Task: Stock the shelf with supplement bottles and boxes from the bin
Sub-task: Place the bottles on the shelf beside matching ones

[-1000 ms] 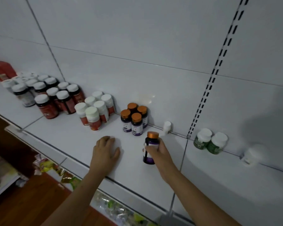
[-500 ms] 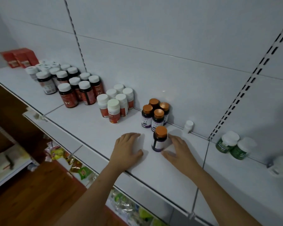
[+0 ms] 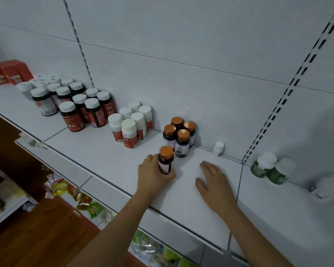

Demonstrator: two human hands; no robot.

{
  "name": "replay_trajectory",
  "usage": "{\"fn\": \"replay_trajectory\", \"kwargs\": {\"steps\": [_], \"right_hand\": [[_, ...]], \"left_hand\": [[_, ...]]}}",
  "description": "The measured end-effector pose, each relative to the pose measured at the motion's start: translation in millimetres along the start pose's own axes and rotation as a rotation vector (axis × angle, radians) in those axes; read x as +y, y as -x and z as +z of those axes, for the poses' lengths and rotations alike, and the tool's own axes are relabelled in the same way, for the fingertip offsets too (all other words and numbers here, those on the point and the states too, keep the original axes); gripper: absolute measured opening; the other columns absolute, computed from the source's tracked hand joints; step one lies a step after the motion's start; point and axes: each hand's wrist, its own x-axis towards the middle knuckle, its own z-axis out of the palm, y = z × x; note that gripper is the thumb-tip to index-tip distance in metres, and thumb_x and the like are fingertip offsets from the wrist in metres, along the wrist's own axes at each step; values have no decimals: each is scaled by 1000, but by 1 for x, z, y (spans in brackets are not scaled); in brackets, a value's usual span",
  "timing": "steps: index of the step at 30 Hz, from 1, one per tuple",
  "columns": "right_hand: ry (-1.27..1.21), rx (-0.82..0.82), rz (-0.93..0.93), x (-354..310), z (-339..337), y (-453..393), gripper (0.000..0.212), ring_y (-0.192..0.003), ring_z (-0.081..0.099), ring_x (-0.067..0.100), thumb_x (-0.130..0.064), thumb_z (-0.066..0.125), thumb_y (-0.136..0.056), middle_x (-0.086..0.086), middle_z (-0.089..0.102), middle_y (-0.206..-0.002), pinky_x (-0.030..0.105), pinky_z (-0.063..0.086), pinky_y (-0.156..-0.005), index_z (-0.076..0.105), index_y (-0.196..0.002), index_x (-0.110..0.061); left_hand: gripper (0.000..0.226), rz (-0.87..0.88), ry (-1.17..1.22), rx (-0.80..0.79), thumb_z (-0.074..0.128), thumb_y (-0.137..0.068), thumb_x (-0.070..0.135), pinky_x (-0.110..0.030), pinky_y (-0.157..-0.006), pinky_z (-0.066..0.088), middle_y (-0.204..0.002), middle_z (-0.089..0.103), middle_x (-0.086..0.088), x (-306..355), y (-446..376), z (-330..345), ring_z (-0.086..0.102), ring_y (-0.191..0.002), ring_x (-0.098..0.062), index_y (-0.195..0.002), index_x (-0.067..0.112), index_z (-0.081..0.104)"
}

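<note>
A dark bottle with an orange cap [image 3: 165, 159] stands on the white shelf [image 3: 112, 162], just in front of a cluster of several like bottles [image 3: 179, 134] at the back wall. My left hand [image 3: 154, 174] curls round its lower part from the left. My right hand [image 3: 213, 180] lies flat on the shelf to the right, fingers straight, holding nothing. The bin is not in view.
Leftward along the shelf stand white-capped red-label bottles [image 3: 131, 128], dark "Fe" bottles [image 3: 71, 116] and red boxes [image 3: 8, 71]. A small white bottle [image 3: 218, 148], two green bottles [image 3: 272, 167] and a white object [image 3: 328, 186] sit to the right. Packaged goods [image 3: 85, 205] lie below.
My right hand let go of the orange-capped bottle and drew away to the right, lying flat. My left hand slid right and took hold of the bottle, now nearer the cluster.
</note>
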Motion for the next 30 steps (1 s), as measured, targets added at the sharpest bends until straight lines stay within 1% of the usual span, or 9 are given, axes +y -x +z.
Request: {"fn": "replay_trajectory", "kwargs": {"steps": [2,4,6,10,12,17,24,27,30], "right_hand": [[-2,11,-4,0,2,1,56,-142,34,18,-33,52,-99,4,40,-154,28,21,-118,42,-148,-9],[0,21,-6,0,3,0,55,-141,35,18,-31,54,-98,5,42,-153,29,22,-118,43,-147,-8],[0,26,-6,0,3,1,54,-140,36,18,-30,55,-98,5,43,-152,28,21,-117,45,-146,-7],[-6,36,0,-1,4,0,54,-140,37,18,-30,55,-98,4,43,-152,28,22,-118,45,-146,-8],[-4,33,4,-1,4,0,54,-141,36,18,-30,54,-98,4,42,-153,30,23,-119,45,-146,-9],[4,37,2,-3,3,3,54,-141,35,17,-32,51,-99,4,41,-153,26,20,-118,44,-147,-9],[16,41,17,-8,3,3,54,-142,33,17,-31,51,-100,3,39,-155,24,16,-118,41,-148,-9],[14,27,17,-7,3,3,54,-143,32,18,-31,49,-101,5,37,-156,27,18,-119,39,-149,-9],[-31,13,24,-10,-2,7,52,-142,34,19,-28,51,-100,7,40,-154,26,19,-118,42,-148,-8]], "left_hand": [[50,-128,-54,106,69,-72,62,-37,-81,40,-93,54,3,-16,-10,-7,52,-91,-20,-98,22,53],[59,-186,-91,107,71,-72,62,-41,-87,40,-101,55,-2,-28,-18,-13,52,-98,-24,-107,19,53],[58,-150,-73,65,72,-74,56,-40,-88,39,-105,54,-3,-36,-21,-17,51,-102,-25,-113,18,51],[39,-23,-100,10,68,-79,49,-36,-78,35,-94,51,0,-49,-22,-19,52,-95,-24,-99,19,53],[40,-5,-125,-1,66,-79,57,-36,-77,38,-91,52,4,-47,-26,-20,52,-91,-20,-96,23,55],[60,2,-180,-7,61,-69,80,-39,-76,42,-88,57,5,-31,-39,-16,52,-85,-18,-89,24,50],[64,42,-238,-29,53,-68,86,-39,-76,42,-88,60,5,-29,-51,-6,55,-87,-21,-89,25,53],[67,32,-226,-75,57,-67,85,-40,-81,42,-96,61,3,-27,-50,-9,55,-95,-22,-98,25,56],[82,7,-170,-107,64,-66,80,-41,-92,43,-113,60,0,-25,-41,-17,54,-107,-23,-124,23,54]]}}
